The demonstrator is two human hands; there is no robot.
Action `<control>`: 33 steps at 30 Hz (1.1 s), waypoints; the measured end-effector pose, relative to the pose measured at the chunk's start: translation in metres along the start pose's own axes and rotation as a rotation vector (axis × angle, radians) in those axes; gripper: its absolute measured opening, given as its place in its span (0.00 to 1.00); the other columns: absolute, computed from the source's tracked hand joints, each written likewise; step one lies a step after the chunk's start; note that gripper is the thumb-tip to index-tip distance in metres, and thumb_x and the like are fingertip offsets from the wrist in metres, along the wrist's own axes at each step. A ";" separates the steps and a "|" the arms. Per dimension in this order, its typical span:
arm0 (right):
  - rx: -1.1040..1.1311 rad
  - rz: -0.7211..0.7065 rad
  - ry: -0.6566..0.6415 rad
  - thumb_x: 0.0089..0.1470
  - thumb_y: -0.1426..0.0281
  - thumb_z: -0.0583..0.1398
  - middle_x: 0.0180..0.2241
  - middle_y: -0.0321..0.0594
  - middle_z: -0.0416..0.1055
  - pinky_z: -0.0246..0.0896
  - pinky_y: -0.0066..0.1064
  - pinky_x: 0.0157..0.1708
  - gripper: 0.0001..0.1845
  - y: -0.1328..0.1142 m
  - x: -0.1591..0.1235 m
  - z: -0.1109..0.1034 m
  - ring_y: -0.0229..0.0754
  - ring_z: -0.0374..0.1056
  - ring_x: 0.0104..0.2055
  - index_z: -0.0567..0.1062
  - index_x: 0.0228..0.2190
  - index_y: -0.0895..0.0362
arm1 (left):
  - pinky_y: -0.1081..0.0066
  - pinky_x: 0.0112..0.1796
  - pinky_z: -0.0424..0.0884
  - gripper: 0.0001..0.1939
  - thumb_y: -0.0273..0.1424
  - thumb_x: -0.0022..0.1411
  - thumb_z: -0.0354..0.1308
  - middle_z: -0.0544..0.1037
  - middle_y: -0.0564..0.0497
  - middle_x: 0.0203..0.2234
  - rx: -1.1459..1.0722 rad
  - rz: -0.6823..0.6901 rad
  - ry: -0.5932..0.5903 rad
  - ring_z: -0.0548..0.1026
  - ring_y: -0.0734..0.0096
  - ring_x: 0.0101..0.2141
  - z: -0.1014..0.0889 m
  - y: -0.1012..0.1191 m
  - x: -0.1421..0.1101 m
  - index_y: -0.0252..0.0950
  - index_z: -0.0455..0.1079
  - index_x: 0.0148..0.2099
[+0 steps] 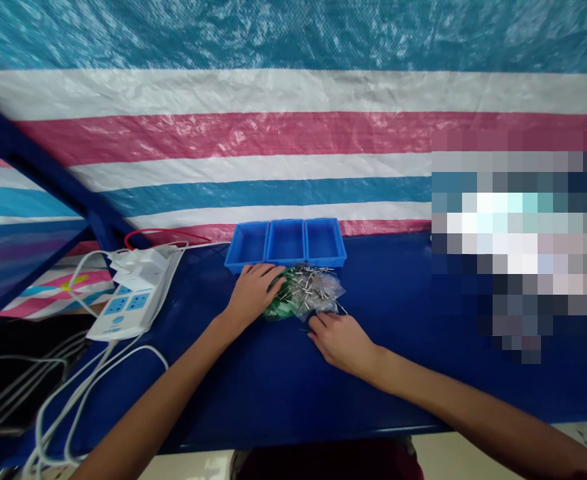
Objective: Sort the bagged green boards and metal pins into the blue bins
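A pile of thin silver metal pieces that look like rivets (309,285) lies on the blue table, on and among clear plastic bags (334,287) and a green bag (279,309). My left hand (254,292) rests at the pile's left side, its fingers stretched forward and apart, thumb by the green bag. At the near right edge of the pile, my right hand (342,341) has its fingers curled together; what they hold, if anything, is hidden. Just behind the pile stand three joined blue bins (286,261), with nothing visible in them.
A white power strip (123,313) with a plugged-in white adapter (146,267) sits on the left, its cables (80,400) trailing over the table edge. A striped tarp (273,137) hangs behind the blue table (253,393). A blue metal frame (38,157) stands left. The right side is pixelated.
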State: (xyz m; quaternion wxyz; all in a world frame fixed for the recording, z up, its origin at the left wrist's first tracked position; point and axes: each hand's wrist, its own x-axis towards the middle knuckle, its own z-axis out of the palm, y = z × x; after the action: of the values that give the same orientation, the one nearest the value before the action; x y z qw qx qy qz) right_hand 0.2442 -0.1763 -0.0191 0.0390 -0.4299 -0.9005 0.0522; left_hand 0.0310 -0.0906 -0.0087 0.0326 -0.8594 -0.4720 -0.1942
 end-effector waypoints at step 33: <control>0.841 0.143 0.440 0.57 0.71 0.57 0.22 0.32 0.72 0.63 0.25 0.30 0.07 0.050 0.104 -0.061 0.29 0.66 0.20 0.72 0.27 0.59 | 0.74 0.31 0.71 0.12 0.39 0.58 0.60 0.77 0.53 0.23 -0.616 -0.397 0.559 0.73 0.73 0.25 0.000 0.020 0.024 0.34 0.75 0.32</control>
State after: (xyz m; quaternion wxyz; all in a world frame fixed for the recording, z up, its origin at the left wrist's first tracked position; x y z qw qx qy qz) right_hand 0.2245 -0.0609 0.0378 0.3955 -0.4387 -0.7398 0.3223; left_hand 0.0590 -0.0823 0.0031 -0.1359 -0.6366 -0.5209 -0.5523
